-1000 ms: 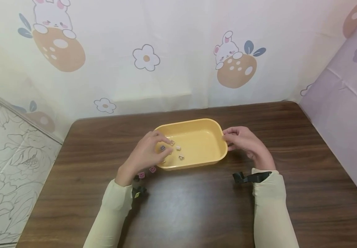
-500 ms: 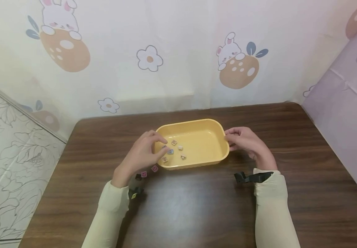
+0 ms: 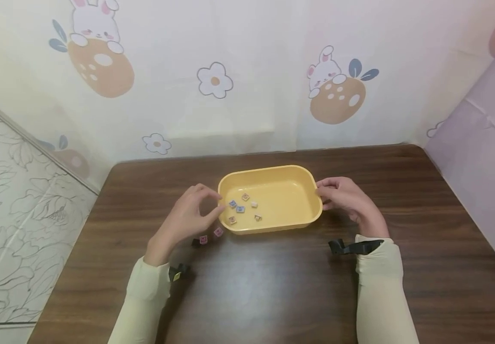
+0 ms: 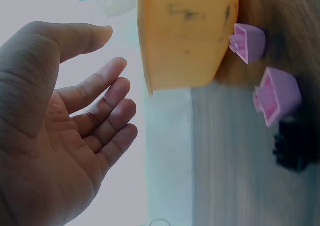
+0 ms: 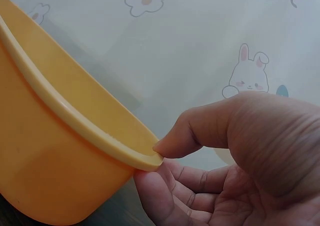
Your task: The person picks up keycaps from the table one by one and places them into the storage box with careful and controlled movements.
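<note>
A yellow plastic basin (image 3: pixel 273 228) stands on the table, with several small keycaps in its left end, among them a blue keycap (image 3: pixel 240 209) and a white keycap (image 3: pixel 254 204). My right hand (image 3: pixel 345 197) pinches the basin's right rim between thumb and fingers, as the right wrist view shows. Just off the left rim is my left hand (image 3: pixel 187 212), thumb and fingers parted around nothing. Below that hand, a pink keycap (image 4: pixel 254 43), a second pink keycap (image 4: pixel 282 96) and a black keycap (image 4: pixel 296 143) lie on the table by the basin.
The dark wood table (image 3: pixel 264 296) backs onto a white curtain (image 3: pixel 256 86) with rabbits and flowers. A lilac sheet (image 3: pixel 479 143) hangs at the right, and a flower-patterned panel (image 3: pixel 15 229) at the left. Black straps with mounts sit on both wrists.
My left hand has drawn back left, out from over the basin, uncovering blue keycaps; one now lies beside another inside. My right hand keeps its hold on the rim. The view has shifted slightly.
</note>
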`<state>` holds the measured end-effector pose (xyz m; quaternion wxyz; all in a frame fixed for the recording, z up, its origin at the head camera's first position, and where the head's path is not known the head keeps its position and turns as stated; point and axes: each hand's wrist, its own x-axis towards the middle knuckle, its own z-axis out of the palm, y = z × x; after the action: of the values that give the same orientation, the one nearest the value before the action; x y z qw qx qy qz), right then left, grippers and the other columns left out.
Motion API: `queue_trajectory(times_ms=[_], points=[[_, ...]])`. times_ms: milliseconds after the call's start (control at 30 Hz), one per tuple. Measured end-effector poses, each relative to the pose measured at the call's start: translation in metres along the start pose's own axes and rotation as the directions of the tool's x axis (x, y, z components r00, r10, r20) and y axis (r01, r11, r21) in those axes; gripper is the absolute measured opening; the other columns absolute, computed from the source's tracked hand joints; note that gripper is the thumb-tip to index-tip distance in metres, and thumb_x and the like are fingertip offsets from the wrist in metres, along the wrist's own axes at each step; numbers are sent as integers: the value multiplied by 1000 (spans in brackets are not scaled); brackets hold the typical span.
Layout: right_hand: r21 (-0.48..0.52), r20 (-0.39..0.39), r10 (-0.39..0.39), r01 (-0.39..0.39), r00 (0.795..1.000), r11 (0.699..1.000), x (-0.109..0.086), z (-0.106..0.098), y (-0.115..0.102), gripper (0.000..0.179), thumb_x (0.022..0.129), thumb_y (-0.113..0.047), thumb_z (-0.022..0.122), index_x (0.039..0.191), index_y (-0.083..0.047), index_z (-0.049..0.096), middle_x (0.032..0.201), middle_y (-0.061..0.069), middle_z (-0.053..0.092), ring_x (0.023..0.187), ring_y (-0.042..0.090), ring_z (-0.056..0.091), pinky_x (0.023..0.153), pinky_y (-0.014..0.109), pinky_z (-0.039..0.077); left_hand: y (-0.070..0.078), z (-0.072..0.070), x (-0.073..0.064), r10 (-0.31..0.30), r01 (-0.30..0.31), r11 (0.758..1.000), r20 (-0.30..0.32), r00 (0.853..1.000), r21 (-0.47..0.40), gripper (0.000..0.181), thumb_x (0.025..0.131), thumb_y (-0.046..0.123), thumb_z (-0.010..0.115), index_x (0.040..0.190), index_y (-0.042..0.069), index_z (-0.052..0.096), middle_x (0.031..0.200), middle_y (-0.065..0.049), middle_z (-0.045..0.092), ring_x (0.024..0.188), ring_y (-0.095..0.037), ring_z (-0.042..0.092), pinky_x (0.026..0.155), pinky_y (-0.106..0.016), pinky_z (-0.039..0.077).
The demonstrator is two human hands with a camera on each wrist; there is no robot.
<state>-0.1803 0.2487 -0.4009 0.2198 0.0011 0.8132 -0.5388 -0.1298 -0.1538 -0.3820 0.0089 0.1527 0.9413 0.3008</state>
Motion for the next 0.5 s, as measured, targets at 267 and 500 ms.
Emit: queue_trajectory(times_ms=[267,500], points=[[1,6,-6,6,1000,1000,0,0,0,49,105,-21,59,142,11,54,113,15,70,87,10,71,78,26,64,-12,-4,-15,-17,18,1000,-32,999,19,32,94,38,79,116,16,74,117,0,69,119,-24,62,108,-48,51],[-20,-4,1,-1,1000,1000,1,0,-1,48,106,-23,60,141,9,55,114,17,70,87,11,72,80,27,64,-21,-7,-28,-56,56,998,-24,998,13,36,94,37,79,119,11,74,120,-7,71,119,-27,63,107,-51,53]])
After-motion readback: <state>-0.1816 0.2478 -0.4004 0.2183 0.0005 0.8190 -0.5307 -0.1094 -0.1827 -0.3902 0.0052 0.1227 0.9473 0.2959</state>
